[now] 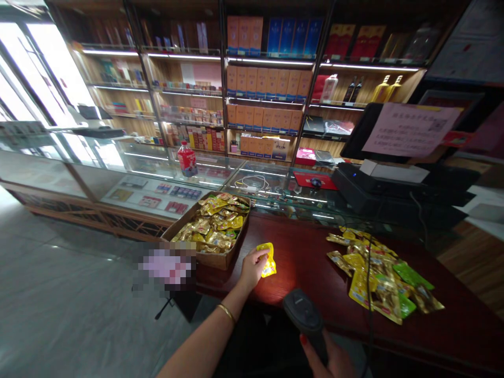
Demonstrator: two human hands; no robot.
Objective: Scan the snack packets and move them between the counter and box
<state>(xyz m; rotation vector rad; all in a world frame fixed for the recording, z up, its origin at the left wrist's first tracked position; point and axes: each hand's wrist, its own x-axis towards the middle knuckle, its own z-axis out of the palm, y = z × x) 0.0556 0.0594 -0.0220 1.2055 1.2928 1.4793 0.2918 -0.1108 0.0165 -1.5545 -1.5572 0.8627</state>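
My left hand [251,269] holds a small yellow snack packet [268,259] just above the dark red counter [307,262]. It is right beside a cardboard box [220,259] filled with several gold and yellow packets. My right hand [328,359], at the bottom edge of the view, grips a black handheld barcode scanner [305,315] that points toward the held packet. A loose pile of yellow and green packets [380,275] lies on the counter to the right, with the scanner's cable running across it.
A glass display counter [165,184] runs behind, with a red bottle [187,159] on it. A black cash register [394,184] with a paper notice stands at the right. Shelves of boxed goods [263,89] fill the back wall. Grey floor lies to the left.
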